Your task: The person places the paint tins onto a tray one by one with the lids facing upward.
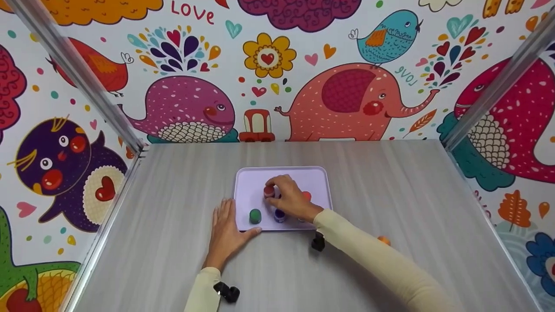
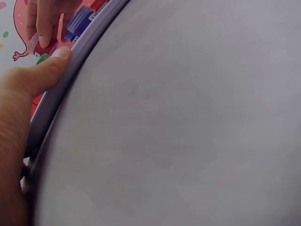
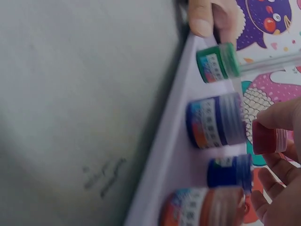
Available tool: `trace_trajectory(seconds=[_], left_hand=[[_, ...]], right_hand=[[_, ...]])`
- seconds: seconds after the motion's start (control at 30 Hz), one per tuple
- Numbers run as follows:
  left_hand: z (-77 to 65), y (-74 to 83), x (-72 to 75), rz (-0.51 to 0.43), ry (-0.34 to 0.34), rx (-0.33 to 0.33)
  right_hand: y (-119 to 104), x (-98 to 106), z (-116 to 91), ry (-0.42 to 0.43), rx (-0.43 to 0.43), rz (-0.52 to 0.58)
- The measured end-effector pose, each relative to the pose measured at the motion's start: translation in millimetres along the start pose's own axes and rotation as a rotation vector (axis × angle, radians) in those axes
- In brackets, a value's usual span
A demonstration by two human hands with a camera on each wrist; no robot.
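Note:
My right hand (image 1: 291, 198) pinches a small red paint jar (image 3: 265, 136) between thumb and fingers over the lilac tray (image 1: 299, 172). Against the tray's left side lies my left hand (image 1: 226, 234), fingers straight, with its thumb (image 2: 59, 56) at the near rim. A green paint jar (image 1: 255, 216) stands in the tray near that thumb. Beside it is a larger purple-blue jar (image 3: 207, 121), then a smaller blue jar (image 3: 228, 172) and an orange-red jar (image 3: 186, 209). Part of a red top (image 1: 306, 196) shows behind my right hand, which hides some of the tray.
On the table (image 1: 173, 182), a round orange thing (image 1: 384, 240) is partly hidden by my right sleeve (image 1: 368, 251). Printed panels with cartoon animals enclose the back and sides, with metal posts (image 1: 485, 86) at the corners.

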State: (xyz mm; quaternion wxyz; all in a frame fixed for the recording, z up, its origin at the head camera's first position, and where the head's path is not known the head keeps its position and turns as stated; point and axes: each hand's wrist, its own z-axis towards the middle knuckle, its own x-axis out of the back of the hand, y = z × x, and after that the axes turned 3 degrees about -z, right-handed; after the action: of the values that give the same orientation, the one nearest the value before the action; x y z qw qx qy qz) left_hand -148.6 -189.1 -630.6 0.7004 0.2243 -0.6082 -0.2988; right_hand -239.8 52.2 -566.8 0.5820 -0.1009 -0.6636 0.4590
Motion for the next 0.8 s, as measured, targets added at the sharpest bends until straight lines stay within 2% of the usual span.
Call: trace_trajectory(seconds=[0.17,0.47,0.6,0.8], left_hand=[[0.6,0.3,0.5,-0.005,-0.004,-0.001],[0.7,-0.3,0.2,-0.015,-0.008,0.003],[0.8,0.6,0.7,-0.020,-0.011,0.003],[1.7,-0.3,0.1,-0.003,0.005,-0.015]], right_hand=[[-2.0,-8.8,2.9,-0.023,0.032,-0.040],[-7.7,-17.6,0.3,-0.076,0.031,-0.067],[-7.9,-19.4,-0.1,-0.081,0.024,-0.100],[-5.0,-21.9,1.4,-0.073,0.076,-0.159]])
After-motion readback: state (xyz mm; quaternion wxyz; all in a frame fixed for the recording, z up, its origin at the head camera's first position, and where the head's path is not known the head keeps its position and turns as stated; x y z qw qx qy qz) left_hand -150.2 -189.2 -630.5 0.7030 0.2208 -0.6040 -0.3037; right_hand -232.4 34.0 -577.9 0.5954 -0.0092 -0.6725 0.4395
